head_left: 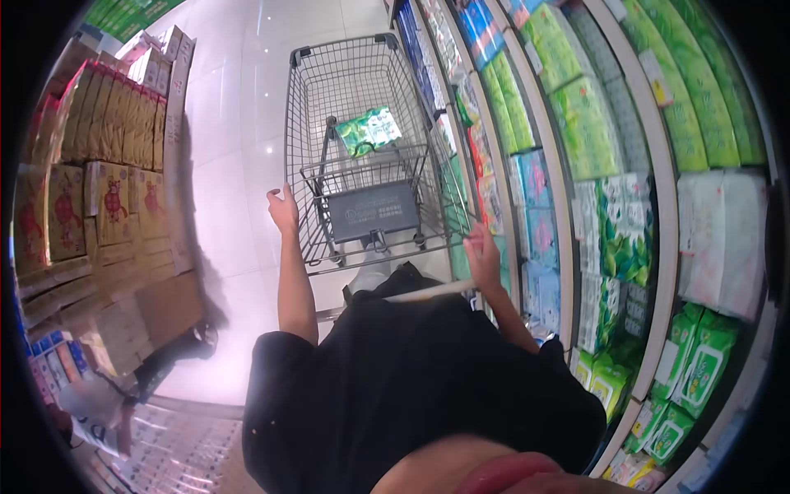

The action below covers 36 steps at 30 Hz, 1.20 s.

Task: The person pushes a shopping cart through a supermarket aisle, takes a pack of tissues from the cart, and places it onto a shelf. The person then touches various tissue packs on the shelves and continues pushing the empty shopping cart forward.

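A grey wire shopping cart (300,107) stands in front of me. Inside its basket lies a green and white pack (367,132) with a leaf print. My left hand (282,207) is by the cart's left side, fingers loosely bent and apart, holding nothing visible. Close to the cart's rear right corner is my right hand (482,251), its fingers raised and slightly curled with nothing seen in them. Neither hand visibly grips the cart. A dark plastic panel (374,214) with pale lettering is fixed at the cart's near end.
Shelves along the right hold green tissue packs (582,123), white packs (722,239) and green wipes packs (706,362). Stacked gold and red cartons (115,202) line the left side. Pale glossy floor tiles (234,165) run between them. A person's hand (123,428) shows at lower left.
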Each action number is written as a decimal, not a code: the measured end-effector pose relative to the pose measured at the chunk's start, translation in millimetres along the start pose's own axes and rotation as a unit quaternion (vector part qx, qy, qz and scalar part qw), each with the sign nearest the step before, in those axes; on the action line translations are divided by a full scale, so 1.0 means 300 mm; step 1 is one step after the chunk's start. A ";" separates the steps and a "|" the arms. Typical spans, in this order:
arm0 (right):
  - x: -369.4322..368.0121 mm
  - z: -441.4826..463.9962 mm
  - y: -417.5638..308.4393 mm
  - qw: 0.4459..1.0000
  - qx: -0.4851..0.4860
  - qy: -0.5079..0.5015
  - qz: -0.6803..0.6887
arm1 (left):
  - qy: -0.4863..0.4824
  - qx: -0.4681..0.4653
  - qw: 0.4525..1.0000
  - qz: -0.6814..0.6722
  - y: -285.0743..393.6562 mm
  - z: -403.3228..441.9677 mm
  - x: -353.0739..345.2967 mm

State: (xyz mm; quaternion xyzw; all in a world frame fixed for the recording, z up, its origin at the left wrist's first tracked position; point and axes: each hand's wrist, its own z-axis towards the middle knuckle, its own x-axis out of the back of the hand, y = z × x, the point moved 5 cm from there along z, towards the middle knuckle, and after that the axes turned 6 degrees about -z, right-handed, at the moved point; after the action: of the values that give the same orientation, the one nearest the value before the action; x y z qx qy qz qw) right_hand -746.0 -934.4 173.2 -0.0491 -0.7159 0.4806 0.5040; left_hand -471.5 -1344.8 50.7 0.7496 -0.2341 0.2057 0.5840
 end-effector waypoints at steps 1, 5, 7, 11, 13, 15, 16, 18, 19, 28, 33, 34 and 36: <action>-0.005 0.020 -0.012 1.000 0.009 0.001 -0.004 | 0.004 0.001 1.000 -0.009 0.022 0.023 -0.008; -0.033 0.084 -0.058 0.998 0.015 0.065 -0.008 | -0.002 -0.029 1.000 -0.003 0.079 0.107 -0.041; -0.052 0.133 -0.069 0.997 0.022 0.067 -0.033 | -0.009 -0.036 0.999 -0.005 0.078 0.183 -0.078; -0.085 0.237 -0.109 0.997 0.016 0.073 -0.017 | -0.038 -0.011 0.999 -0.007 0.098 0.301 -0.136; -0.097 0.277 -0.128 0.995 0.030 0.077 -0.051 | -0.048 -0.023 0.999 0.009 0.120 0.352 -0.152; -0.112 0.325 -0.125 0.996 0.021 0.081 -0.041 | -0.054 -0.007 0.998 -0.025 0.120 0.397 -0.175; -0.118 0.349 -0.123 0.996 0.015 0.080 -0.034 | -0.012 -0.048 0.999 0.010 0.190 0.375 -0.139; -0.125 0.394 -0.130 0.996 -0.001 0.078 -0.039 | 0.034 -0.130 0.990 0.050 0.220 0.407 -0.127; -0.128 0.418 -0.133 0.996 -0.011 0.078 -0.046 | 0.081 -0.213 0.970 0.085 0.274 0.384 -0.090; -0.170 0.649 -0.156 0.994 -0.013 0.058 -0.087 | -0.265 -0.177 0.948 -0.005 0.501 0.130 0.091; -0.238 0.847 -0.166 0.999 -0.051 -0.008 -0.015 | -0.306 -0.232 0.923 0.041 0.495 0.093 0.068; -0.271 0.912 -0.198 0.999 -0.022 -0.010 0.048 | -0.289 -0.256 0.921 0.049 0.525 0.095 0.067; -0.346 1.042 -0.292 0.989 0.014 -0.032 0.144 | -0.294 -0.255 0.921 0.033 0.548 0.122 0.043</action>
State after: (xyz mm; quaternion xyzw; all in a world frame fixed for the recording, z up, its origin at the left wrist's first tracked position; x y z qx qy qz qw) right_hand -899.5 -1238.5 158.5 -0.1291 -0.7106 0.5591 0.4072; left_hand -556.9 -1416.1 177.7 0.5938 -0.4643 -0.0713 0.6532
